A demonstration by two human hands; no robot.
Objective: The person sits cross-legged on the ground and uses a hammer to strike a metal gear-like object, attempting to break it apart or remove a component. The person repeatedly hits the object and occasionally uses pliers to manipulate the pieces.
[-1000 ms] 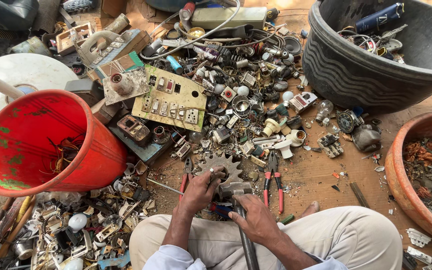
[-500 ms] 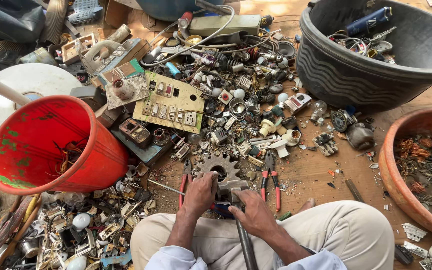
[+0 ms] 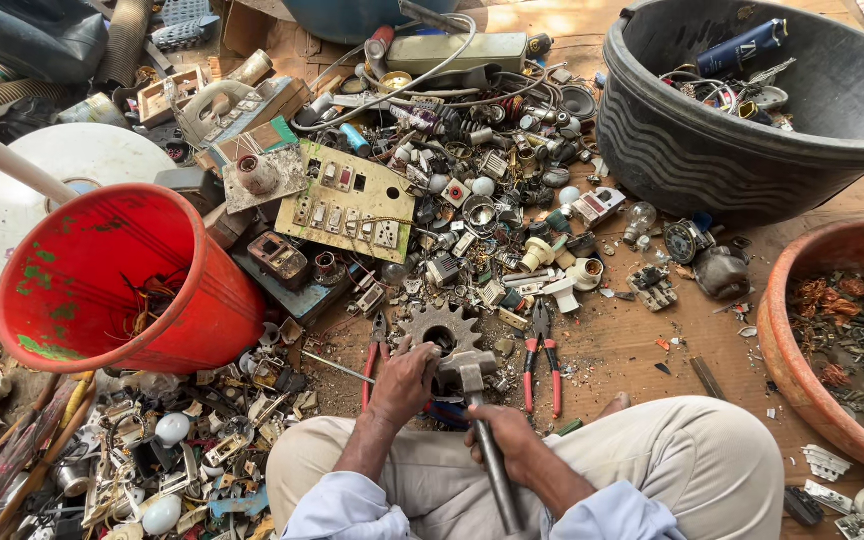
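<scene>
Hammer (image 3: 472, 372) position: head down, resting at the near edge of a toothed metal gear (image 3: 442, 328) that lies flat on the cardboard-covered floor (image 3: 642, 345). Its handle runs near and slightly right, between the person's knees. The right hand (image 3: 502, 435) is closed around the handle just below the head. The left hand (image 3: 404, 378) is curled narrow, fingers pressed down on a small part beside the gear; what it grips is hidden under the fingers.

Two pairs of red-handled pliers lie flat: one (image 3: 374, 355) just left of the left hand, the other (image 3: 542, 355) right of the hammer head.

Surroundings: a red bucket (image 3: 122, 280) lies tipped on its side at the left. A cream switch plate (image 3: 347, 212) sits far of the gear amid mixed electrical scrap. A black tub (image 3: 752, 110) stands far right, and a terracotta-coloured basin (image 3: 832, 340) holding small metal pieces stands right.
</scene>
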